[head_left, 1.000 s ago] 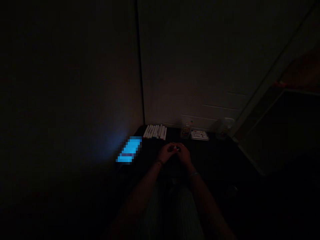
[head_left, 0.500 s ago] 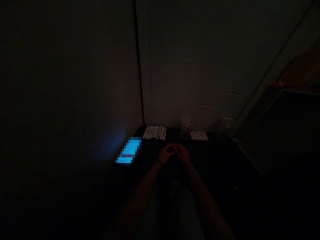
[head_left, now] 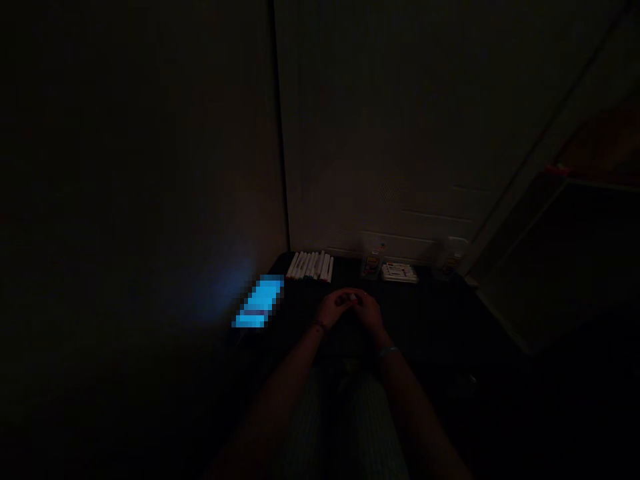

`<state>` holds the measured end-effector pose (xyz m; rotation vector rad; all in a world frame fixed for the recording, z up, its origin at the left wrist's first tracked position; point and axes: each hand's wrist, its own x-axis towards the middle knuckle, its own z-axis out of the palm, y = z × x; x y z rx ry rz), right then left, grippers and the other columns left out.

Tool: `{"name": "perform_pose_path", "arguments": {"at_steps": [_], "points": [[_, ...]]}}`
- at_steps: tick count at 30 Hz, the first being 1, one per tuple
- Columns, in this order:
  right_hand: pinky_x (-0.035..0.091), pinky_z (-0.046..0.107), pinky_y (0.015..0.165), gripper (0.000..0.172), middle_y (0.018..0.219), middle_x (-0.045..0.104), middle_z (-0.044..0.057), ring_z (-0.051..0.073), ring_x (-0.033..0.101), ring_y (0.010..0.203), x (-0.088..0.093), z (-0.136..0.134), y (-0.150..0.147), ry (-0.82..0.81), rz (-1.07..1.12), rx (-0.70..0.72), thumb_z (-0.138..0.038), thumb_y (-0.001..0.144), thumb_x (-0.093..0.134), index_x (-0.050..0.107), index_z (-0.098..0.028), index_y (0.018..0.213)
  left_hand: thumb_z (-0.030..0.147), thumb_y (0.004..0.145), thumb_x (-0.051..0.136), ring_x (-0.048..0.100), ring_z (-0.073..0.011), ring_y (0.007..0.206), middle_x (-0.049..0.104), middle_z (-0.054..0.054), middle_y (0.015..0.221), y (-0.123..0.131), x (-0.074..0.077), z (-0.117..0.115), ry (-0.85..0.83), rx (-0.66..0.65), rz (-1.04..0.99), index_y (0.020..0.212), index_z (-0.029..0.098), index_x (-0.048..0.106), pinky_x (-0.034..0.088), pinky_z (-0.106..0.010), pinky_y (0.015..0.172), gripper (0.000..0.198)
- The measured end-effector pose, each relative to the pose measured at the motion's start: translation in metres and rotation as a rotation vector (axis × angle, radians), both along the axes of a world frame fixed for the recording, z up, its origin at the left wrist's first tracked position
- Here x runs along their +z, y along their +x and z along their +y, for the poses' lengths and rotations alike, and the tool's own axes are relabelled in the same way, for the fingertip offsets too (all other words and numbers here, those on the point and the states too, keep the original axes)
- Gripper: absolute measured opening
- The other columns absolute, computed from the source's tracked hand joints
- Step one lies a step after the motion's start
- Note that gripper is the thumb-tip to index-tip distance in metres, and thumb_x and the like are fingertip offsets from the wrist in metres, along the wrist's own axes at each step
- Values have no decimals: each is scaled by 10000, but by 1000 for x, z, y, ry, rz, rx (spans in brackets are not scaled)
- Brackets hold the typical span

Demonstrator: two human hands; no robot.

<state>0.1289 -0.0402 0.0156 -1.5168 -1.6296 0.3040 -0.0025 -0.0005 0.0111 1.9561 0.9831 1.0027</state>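
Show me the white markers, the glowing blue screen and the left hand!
White markers [head_left: 311, 266]: head view, row's middle.
Glowing blue screen [head_left: 261, 299]: head view, lit middle.
Left hand [head_left: 332, 308]: head view, its back.

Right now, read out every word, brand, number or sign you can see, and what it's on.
No text is readable.
White markers: markings too small.
Clear package behind the hands: label too dark.
White flat pack: print blurred.
Clear package farther right: label too dark.
Lit screen: pixelated.
Small object between the hands: no print discernible.
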Motion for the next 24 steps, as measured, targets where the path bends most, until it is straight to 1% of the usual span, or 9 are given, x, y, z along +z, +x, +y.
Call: {"name": "perform_pose_path", "arguments": {"at_steps": [5, 7, 11, 13, 15, 17, 20, 22, 24], "points": [[403, 280, 844, 358, 1038, 597, -20, 139, 539, 952, -1, 1, 1, -19, 16, -38, -137, 704, 478, 577, -277, 1018, 420, 687, 550, 450, -93, 659, 590, -5, 866, -1, 0, -1, 27, -16, -18, 1027, 215, 576, 383, -224, 611, 398], [420, 273, 804, 334, 1014, 606, -21, 143, 554, 916, -2, 1, 1, -34, 27, -65, -173, 707, 497, 579, -284, 1011, 405, 705, 536, 447, -91, 662, 588, -8, 895, -1, 0, -1, 51, -31, -26, 1034, 219, 572, 381, -223, 611, 379], [449, 246, 696, 265, 910, 631, -36, 140, 586, 799, -4, 0, 1, -69, 81, -63, -268, 731, 508, 587, -299, 983, 402, 716, 525, 426, -83, 632, 562, 0, 888, -1, 2, -1, 107, -17, -11, 1030, 228, 563, 377, -220, 591, 361], [449, 248, 681, 249, 886, 634, -31, 144, 590, 783, -4, 0, 1, -58, 99, -74, -310, 745, 504, 589, -299, 979, 392, 727, 513, 429, -86, 636, 545, -4, 887, -2, 5, -3, 138, 3, 5, 1036, 226, 553, 383, -224, 598, 354], [447, 253, 682, 249, 879, 635, -9, 152, 591, 787, -6, 1, 1, -36, 108, -109, -356, 756, 496, 595, -285, 974, 351, 747, 491, 457, -102, 705, 530, -13, 910, -3, 8, -4, 173, 28, 20, 1043, 226, 541, 396, -238, 648, 326], [445, 253, 665, 276, 846, 640, 19, 161, 595, 768, -7, 3, 2, -35, 110, -149, -414, 761, 485, 609, -256, 950, 270, 752, 478, 469, -131, 845, 515, -21, 971, -4, 10, -5, 218, 53, 35, 1047, 234, 532, 394, -268, 750, 302], [439, 244, 615, 344, 778, 645, 46, 168, 602, 709, -9, 4, 2, -65, 101, -189, -489, 748, 476, 631, -218, 892, 141, 706, 484, 412, -163, 1015, 477, -19, 1078, -6, 11, -6, 280, 84, 80, 1073, 249, 504, 332, -319, 890, 383], [436, 239, 604, 371, 768, 647, 55, 168, 602, 698, -9, 5, 3, -77, 91, -200, -514, 739, 474, 639, -205, 860, 117, 677, 503, 400, -174, 1026, 467, -17, 1103, -6, 10, -5, 285, 87, 131, 1078, 248, 495, 308, -342, 912, 422], [436, 243, 618, 394, 777, 649, 64, 171, 602, 712, -8, 5, 2, -85, 93, -200, -528, 736, 470, 644, -192, 843, 152, 675, 529, 412, -182, 993, 486, -19, 1086, -5, 8, -5, 265, 75, 183, 1063, 243, 502, 312, -350, 894, 400]]}}
